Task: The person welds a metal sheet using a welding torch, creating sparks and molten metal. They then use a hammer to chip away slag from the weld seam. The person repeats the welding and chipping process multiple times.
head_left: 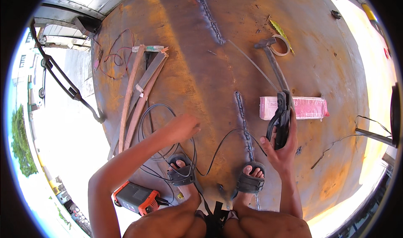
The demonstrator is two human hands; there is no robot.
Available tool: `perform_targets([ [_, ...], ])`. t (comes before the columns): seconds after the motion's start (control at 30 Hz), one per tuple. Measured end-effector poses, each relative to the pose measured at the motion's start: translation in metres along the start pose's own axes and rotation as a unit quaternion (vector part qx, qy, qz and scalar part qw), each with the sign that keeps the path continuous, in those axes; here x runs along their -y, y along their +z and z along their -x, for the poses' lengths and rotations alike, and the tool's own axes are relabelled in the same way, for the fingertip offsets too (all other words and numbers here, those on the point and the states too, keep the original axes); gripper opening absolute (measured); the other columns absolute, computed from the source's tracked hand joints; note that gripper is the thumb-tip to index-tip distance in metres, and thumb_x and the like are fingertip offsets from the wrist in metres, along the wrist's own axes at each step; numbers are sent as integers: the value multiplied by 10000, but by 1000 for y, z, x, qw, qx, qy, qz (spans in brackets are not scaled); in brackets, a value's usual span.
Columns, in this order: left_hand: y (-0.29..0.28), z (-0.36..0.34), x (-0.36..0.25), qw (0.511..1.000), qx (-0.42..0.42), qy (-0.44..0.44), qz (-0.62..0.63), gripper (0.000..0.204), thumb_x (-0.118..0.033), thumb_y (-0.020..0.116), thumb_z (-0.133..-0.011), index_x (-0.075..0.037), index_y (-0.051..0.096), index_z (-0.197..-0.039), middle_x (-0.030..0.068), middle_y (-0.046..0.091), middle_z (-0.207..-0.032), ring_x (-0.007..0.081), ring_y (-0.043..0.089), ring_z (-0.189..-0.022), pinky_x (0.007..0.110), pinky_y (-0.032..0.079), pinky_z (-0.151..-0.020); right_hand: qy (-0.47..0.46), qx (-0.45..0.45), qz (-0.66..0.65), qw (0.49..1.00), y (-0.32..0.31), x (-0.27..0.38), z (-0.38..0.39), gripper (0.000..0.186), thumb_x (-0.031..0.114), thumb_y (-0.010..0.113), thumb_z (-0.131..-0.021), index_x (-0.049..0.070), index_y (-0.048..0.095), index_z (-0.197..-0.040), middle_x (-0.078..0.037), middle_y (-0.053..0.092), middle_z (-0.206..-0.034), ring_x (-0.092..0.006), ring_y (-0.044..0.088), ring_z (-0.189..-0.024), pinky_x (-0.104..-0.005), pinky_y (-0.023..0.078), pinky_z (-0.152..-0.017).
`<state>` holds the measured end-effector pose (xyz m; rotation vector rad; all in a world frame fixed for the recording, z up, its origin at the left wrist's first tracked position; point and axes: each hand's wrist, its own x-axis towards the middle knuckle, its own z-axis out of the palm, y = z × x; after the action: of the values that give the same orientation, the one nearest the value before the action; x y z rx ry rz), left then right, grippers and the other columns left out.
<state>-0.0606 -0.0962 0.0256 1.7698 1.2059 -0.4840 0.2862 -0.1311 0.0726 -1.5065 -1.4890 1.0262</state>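
My right hand (pixel 282 150) grips a black welding electrode holder (pixel 282 119), and a thin rod (pixel 254 64) runs from its jaws up and left across the rusty steel plate (pixel 189 70). A black cable (pixel 222 143) curves away from the holder toward my feet. My left hand (pixel 182 128) hovers over the plate with its fingers curled, just above coiled black cables (pixel 157 124); nothing shows in it. Both my feet in dark sandals (pixel 181 173) rest on the plate, either side of a weld seam (pixel 243 116).
A pink packet of rods (pixel 308 107) lies right of the holder. A hammer (pixel 273 61) and a tape roll (pixel 280 44) lie farther up. Wooden strips (pixel 138 91) lie at left. An orange and black welding machine (pixel 136 198) sits near my left leg. The plate's edge drops at left.
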Motion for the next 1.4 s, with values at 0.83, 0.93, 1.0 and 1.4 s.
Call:
perform_targets([
  [0.83, 7, -53, -80, 979, -94, 3, 184, 1235, -876, 782, -669, -85, 486, -1570, 234, 313, -1694, 533, 171, -1586, 739, 183, -1232, 40, 67, 81, 994, 27, 14, 4, 1094, 244, 846, -862, -88, 149, -1636, -310, 657, -1294, -417, 709, -1131, -456, 554, -972],
  [0.93, 20, -54, -83, 975, -122, -3, 185, 1151, -788, 832, -688, -116, 501, -1562, 231, 300, -1698, 548, 167, -1581, 765, 175, -1219, 52, 66, 75, 994, 32, 18, 3, 1090, 248, 845, -865, -91, 151, -1635, -316, 652, -1308, -422, 705, -1153, -453, 553, -979],
  [1.0, 24, -58, -88, 973, -131, -7, 190, 1075, -699, 869, -706, -135, 517, -1550, 226, 300, -1697, 554, 172, -1577, 778, 169, -1213, 63, 69, 84, 992, 31, 23, 1, 1091, 248, 845, -864, -89, 151, -1636, -321, 645, -1324, -430, 702, -1167, -452, 551, -985],
  [1.4, 33, -70, -95, 958, -182, 38, 221, 847, -438, 903, -712, -107, 618, -1438, 232, 442, -1611, 448, 383, -1511, 646, 311, -1209, 23, 55, 73, 996, 28, 9, 0, 1089, 230, 844, -855, -65, 155, -1646, -339, 609, -1385, -454, 682, -1220, -474, 550, -1003],
])
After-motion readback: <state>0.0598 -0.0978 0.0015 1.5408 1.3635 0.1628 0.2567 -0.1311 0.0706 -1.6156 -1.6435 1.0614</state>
